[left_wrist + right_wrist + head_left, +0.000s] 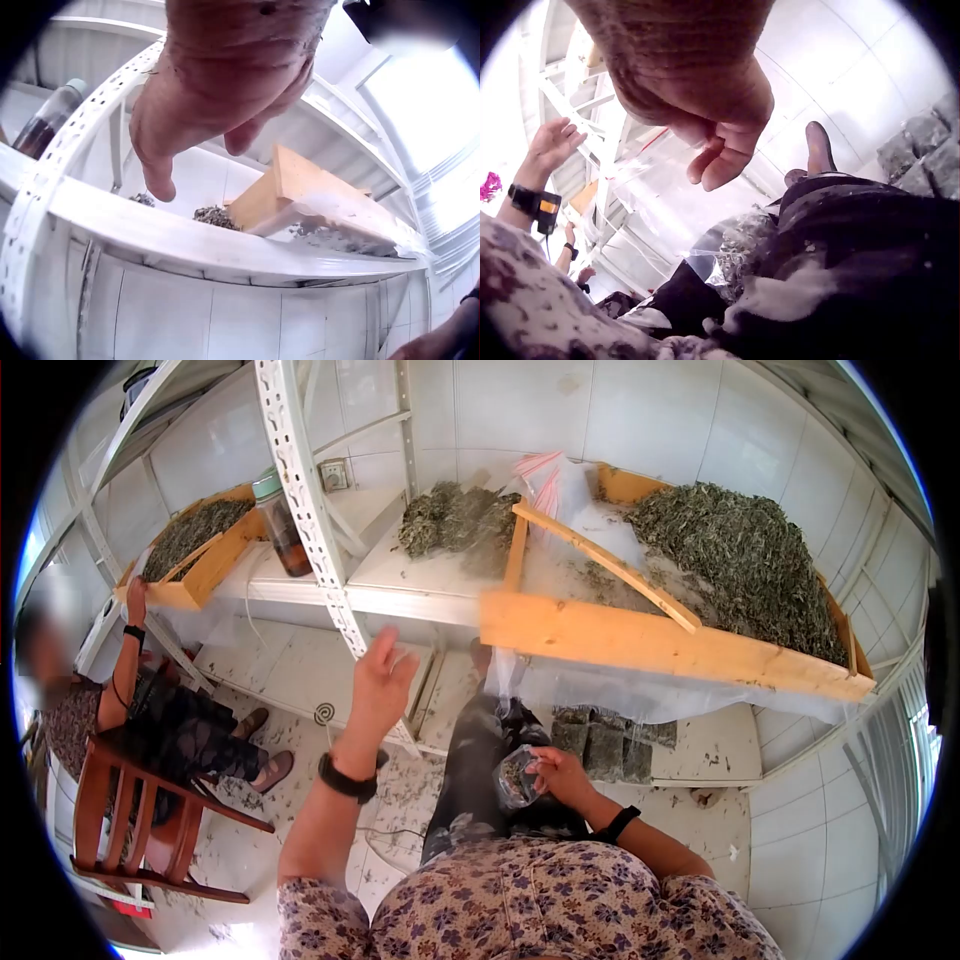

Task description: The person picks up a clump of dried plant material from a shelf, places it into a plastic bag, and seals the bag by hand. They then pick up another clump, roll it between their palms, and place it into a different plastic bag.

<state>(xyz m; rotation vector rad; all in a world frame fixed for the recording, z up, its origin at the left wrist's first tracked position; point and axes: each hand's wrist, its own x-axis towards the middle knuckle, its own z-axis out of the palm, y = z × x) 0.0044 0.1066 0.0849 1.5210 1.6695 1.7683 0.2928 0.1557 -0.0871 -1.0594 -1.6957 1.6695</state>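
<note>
My right hand [565, 778] pinches the edge of a clear bag [516, 780] with some dried leaves in it, over my lap. In the right wrist view the fingers of the right hand [705, 112] are curled at the clear plastic, and the leaves in the bag [739, 251] show below them. My left hand [378, 695] is raised in front of the shelf, holding nothing, its fingers loosely bent. The left wrist view shows the left hand [217, 90] with its fingers hanging apart in front of the shelf edge [172, 240].
A wooden tray [600, 640] on the shelf holds a large leaf pile [740, 550]. A smaller leaf heap [455, 520] lies left of it. Beyond the metal post [300, 480] stands a bottle [283, 530]. Filled bags [605, 745] lie on the lower shelf. Another person sits at left.
</note>
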